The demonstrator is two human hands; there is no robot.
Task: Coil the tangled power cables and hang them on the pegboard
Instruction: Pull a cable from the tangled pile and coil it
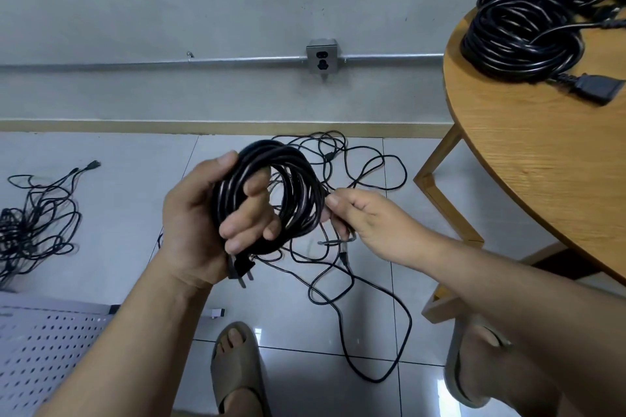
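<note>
Cable is sitting wound up in a black coil, held in the air above the floor, in front of the person. The left hand is gripping the coil, with its fingers curled through the middle and its thumb lying over the top. A plug with metal pins is sticking out just under that hand. The right hand is pinching a thin strand right beside the coil, with thumb and fingers closed tight on it.

Below the hands, loose cable is looping all over the tiles, reaching down between two feet in tan sandals.

Well off to the left, a tangled pile of more black cable is lying on the floor. A white pegboard full of little holes is showing at the bottom left.

On the right, a round wooden table is holding a bundle of thick coiled cables. On the grey wall behind, a metal socket box is sitting on a long pipe.
</note>
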